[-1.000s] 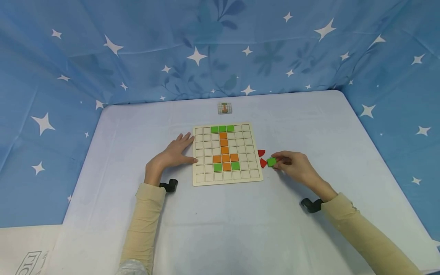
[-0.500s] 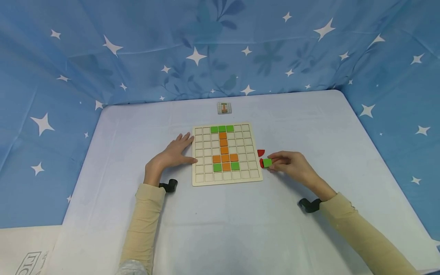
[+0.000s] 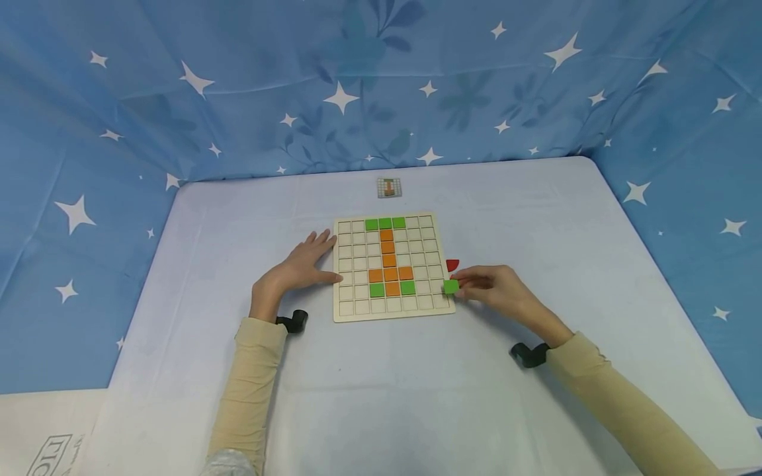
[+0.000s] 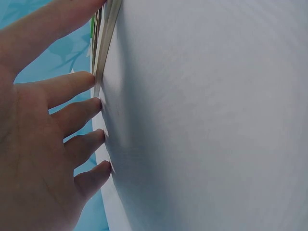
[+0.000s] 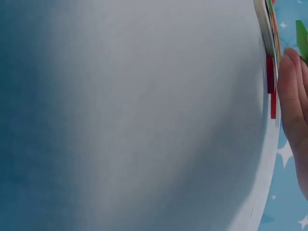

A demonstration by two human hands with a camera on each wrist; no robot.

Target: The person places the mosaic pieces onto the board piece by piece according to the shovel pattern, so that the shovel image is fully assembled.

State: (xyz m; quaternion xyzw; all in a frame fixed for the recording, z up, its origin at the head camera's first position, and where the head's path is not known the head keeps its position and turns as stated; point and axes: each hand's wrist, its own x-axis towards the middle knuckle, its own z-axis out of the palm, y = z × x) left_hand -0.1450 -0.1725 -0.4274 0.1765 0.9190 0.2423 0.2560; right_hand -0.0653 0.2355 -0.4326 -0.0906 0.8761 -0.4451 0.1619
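Observation:
A pale wooden grid board lies on the table, with orange tiles in an upright line and a short crossbar, and green tiles along the top and low on both sides. My left hand rests at the board's left edge, fingers spread and thumb on the rim; in the left wrist view its fingertips meet the table beside the board. My right hand pinches a green tile above the board's right edge. Two red pieces lie beside that edge: one red piece shows, the other is mostly hidden.
A small pattern card with a similar picture lies beyond the board. The white-covered table meets a blue star-printed curtain at the back and sides. A black wrist camera sits under my right wrist.
My right hand has moved left with the green tile, from right of the red pieces to the board's right edge. My left hand has stayed in place.

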